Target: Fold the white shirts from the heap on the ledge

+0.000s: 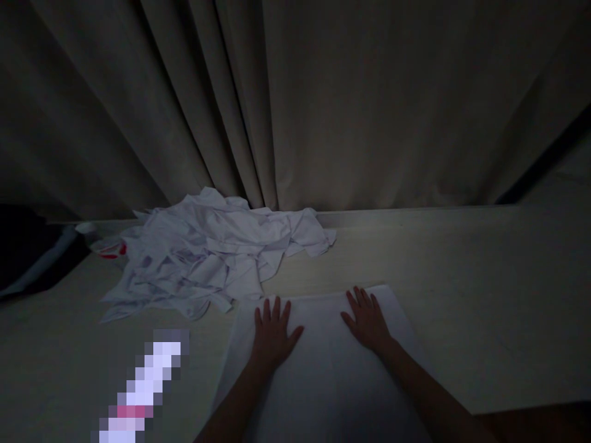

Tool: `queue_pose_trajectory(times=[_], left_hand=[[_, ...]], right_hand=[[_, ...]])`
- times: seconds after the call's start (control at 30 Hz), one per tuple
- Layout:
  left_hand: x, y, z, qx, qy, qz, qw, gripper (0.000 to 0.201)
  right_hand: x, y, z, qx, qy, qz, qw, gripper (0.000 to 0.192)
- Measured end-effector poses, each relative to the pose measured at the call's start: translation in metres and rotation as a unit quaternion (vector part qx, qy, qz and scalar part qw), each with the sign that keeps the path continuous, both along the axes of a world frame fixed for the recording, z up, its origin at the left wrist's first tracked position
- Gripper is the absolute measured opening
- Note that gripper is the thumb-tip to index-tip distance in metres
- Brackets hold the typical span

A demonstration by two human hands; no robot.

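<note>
Your left hand [272, 332] and right hand [367, 320] lie flat and open on the white cloth [323, 369], holding nothing. Push softly outward to smooth it. The messy pile [207, 252] sits near.

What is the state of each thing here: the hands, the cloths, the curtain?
left hand: open, flat on the spread cloth
right hand: open, flat on the same cloth
spread cloth: laid flat, smooth
cloth pile: crumpled, unfolded
curtain: drawn, hanging in folds
</note>
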State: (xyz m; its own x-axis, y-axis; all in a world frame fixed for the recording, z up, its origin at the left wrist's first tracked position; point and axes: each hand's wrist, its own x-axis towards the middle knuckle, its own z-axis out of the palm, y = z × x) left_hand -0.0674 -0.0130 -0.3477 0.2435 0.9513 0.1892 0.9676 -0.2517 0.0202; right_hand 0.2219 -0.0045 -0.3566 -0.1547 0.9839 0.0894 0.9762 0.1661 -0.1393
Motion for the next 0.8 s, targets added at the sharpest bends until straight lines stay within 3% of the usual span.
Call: queue_pose_trajectory(times=[0.13, 0.27, 0.47, 0.63, 0.8], left_hand=[[0.01, -0.004, 0.018, -0.015, 0.006, 0.01, 1.0, 0.075], [0.015, -0.034, 0.03, 0.02, 0.01, 0.019, 1.0, 0.066], [-0.005, -0.07, 0.016, -0.012, 0.017, 0.059, 0.998, 0.067], [-0.011, -0.06, 0.006, -0.018, 0.012, 0.075, 0.997, 0.072], [-0.002, -0.042, 0.015, -0.019, 0.009, 0.063, 0.998, 0.069]], right_hand=[[-0.006, -0.005, 0.013, -0.004, -0.011, -0.016, 1.0, 0.072], [-0.017, -0.035, 0.028, 0.012, -0.012, 0.018, 1.0, 0.071], [-0.017, -0.066, 0.019, -0.03, -0.015, 0.049, 0.998, 0.068], [-0.01, -0.054, 0.011, -0.01, -0.013, 0.053, 0.998, 0.067], [-0.013, -0.039, 0.018, -0.015, -0.021, 0.045, 0.999, 0.066]])
